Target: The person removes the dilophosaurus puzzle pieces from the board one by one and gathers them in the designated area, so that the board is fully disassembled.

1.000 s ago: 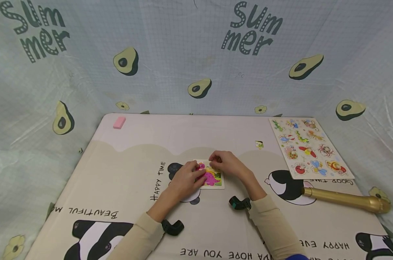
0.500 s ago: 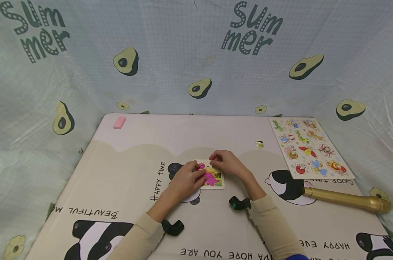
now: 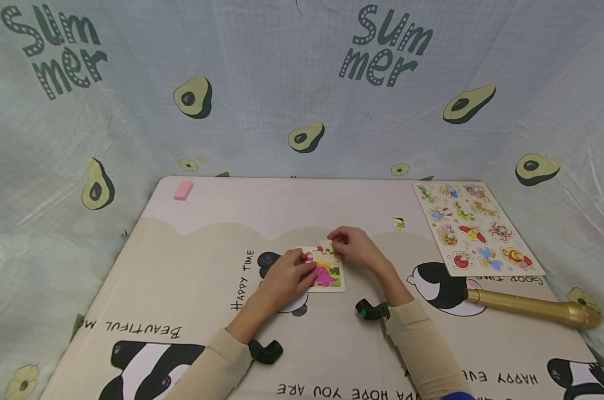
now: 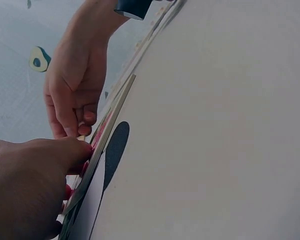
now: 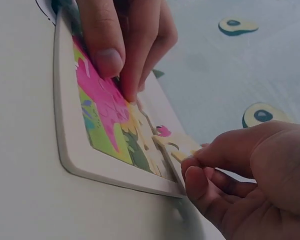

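A small jigsaw puzzle board [image 3: 343, 282] with a pink dinosaur picture lies at the middle of the table. Fingers of the left hand [image 3: 285, 282] press on its left part, covering some of the picture. In the right wrist view, thumb and fingertips of that left hand [image 5: 125, 45] stretch down onto the pink area. A yellowish puzzle piece [image 5: 176, 146] with a pink patch is pinched between the right hand's [image 3: 355, 247] thumb and fingers. It is raised at a tilt over the board's far right corner.
One loose puzzle piece [image 3: 398, 223] lies farther back, to the right. A sheet of animal pictures [image 3: 447, 261] is at the back right, with a gold-coloured rod [image 3: 532, 306] in front. A pink block [image 3: 183, 190] sits at the back left.
The right hand has shifted slightly away from the body, and the puzzle piece it pinches now shows at the board's far edge. The left hand has stayed in place.
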`<state>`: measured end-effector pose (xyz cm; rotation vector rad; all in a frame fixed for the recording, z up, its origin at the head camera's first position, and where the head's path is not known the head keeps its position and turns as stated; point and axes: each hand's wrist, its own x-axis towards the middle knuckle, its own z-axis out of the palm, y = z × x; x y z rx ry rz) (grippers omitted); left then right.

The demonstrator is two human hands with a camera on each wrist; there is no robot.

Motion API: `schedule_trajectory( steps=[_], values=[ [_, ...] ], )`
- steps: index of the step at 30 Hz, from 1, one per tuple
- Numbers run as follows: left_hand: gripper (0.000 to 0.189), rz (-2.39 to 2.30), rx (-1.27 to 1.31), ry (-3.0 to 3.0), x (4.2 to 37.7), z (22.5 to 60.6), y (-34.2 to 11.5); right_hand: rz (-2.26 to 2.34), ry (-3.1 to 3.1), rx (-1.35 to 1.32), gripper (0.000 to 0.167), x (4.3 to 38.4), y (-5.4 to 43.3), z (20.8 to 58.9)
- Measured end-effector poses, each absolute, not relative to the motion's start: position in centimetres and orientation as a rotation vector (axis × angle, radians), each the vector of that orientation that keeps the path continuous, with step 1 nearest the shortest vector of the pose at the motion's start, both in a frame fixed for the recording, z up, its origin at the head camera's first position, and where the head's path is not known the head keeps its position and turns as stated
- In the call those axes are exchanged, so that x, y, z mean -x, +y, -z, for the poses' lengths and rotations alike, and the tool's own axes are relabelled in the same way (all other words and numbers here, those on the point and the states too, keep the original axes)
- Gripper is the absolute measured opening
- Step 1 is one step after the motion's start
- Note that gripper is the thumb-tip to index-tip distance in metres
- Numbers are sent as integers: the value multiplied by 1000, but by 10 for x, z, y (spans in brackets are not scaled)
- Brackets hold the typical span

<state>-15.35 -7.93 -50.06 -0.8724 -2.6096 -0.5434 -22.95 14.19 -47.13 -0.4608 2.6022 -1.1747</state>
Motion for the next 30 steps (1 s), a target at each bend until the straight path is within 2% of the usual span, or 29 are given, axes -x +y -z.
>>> schedule_trajectory(
  steps=[16, 30],
  values=[
    [27, 552, 882, -2585, 154, 502, -80, 1370, 2634, 343, 21, 237, 165, 472],
    [27, 558, 872, -2613, 154, 502, -79, 1478, 2731, 106, 24, 248, 199, 473]
  ],
)
